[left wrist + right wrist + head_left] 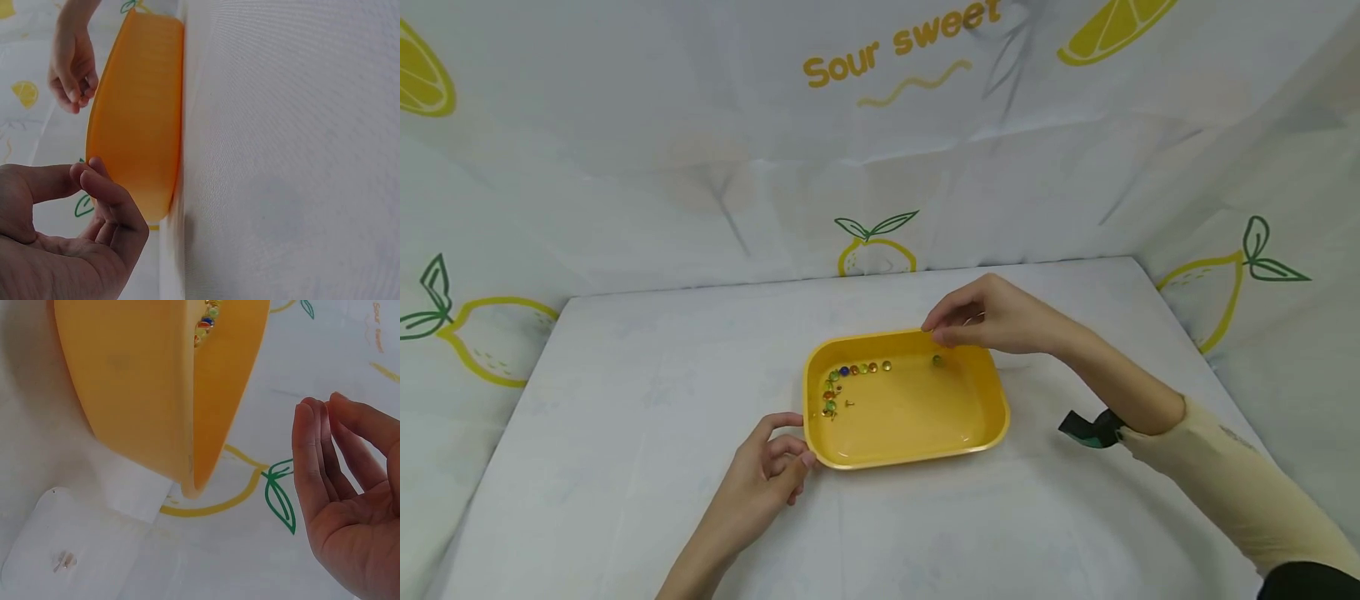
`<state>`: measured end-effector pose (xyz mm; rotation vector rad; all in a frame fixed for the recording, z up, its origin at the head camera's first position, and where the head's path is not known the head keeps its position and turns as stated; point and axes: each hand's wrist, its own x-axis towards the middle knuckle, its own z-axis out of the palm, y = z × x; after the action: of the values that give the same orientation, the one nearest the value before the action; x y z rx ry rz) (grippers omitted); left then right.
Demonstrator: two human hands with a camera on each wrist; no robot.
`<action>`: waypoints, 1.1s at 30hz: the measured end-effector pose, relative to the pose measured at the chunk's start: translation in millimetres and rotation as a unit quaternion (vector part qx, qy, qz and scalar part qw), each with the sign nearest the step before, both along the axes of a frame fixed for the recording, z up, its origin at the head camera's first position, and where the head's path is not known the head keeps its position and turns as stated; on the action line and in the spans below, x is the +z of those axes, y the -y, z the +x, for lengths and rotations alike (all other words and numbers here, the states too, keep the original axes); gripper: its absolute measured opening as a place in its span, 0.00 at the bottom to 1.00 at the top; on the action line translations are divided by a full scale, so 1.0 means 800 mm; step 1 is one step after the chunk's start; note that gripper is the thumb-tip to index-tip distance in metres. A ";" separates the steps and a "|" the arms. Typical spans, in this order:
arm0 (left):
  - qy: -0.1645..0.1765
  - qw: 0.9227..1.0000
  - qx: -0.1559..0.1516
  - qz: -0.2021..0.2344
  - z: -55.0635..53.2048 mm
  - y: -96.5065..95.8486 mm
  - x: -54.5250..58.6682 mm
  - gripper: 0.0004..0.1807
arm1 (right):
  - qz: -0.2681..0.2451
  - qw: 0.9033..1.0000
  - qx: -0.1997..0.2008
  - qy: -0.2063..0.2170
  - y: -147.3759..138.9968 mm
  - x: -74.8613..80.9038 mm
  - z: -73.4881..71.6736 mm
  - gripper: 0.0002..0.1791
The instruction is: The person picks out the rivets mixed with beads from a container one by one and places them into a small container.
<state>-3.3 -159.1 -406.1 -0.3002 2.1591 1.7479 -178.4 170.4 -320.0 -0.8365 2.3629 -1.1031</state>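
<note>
A yellow plastic tray [917,433] lies before me. At its front-left corner my left hand [763,471] touches the outside and rim with loosely bent fingers, seen close in the left wrist view. Over the back-right rim is my right hand [992,317], thumb and fingertips close together with nothing visible between them in the right wrist view. Below these fingertips a green marble [937,361] shows inside the tray. Several coloured glass marbles [863,368] form a bent row along the back and left walls. Small gold-coloured pieces [849,403] lie by the left wall.
A white cloth [647,400] covers the table, with a lemon-print curtain [700,167] behind and at the sides. A black-green strap [1092,427] hangs from the right sleeve. Low in the right wrist view is a pale translucent flat piece [94,531].
</note>
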 end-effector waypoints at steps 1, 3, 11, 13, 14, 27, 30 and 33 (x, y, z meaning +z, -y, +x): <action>0.000 1.000 0.000 0.001 0.000 0.000 0.000 0.27 | 0.000 1.000 0.005 0.000 0.003 0.000 0.000 0.07; 0.000 1.000 -0.001 0.003 0.000 0.001 0.000 0.27 | 0.002 1.000 0.013 0.003 0.009 -0.001 -0.001 0.07; -0.001 1.000 -0.003 0.005 -0.001 0.000 0.000 0.27 | 0.010 0.999 0.040 -0.003 0.027 0.001 -0.004 0.07; -0.002 1.000 -0.004 0.006 -0.001 0.001 0.000 0.27 | 0.014 0.999 0.046 -0.005 0.033 0.003 -0.003 0.07; -0.002 1.000 -0.004 0.007 -0.001 0.001 0.000 0.27 | 0.017 0.999 0.049 -0.006 0.035 0.004 -0.003 0.07; 0.001 1.000 0.000 0.000 0.000 0.001 0.001 0.27 | 0.029 0.994 0.102 -0.031 0.067 0.002 -0.008 0.07; 0.002 1.000 -0.001 -0.003 0.000 0.001 0.001 0.27 | 0.031 0.993 0.111 -0.024 0.075 0.001 -0.010 0.07; 0.003 1.000 -0.001 -0.002 0.000 0.001 0.000 0.27 | 0.032 0.992 0.120 -0.017 0.082 0.000 -0.011 0.07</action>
<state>-3.4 -159.5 -405.7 -0.3026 2.1576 1.7398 -187.0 104.7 -320.2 -1.0903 2.2393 -0.9164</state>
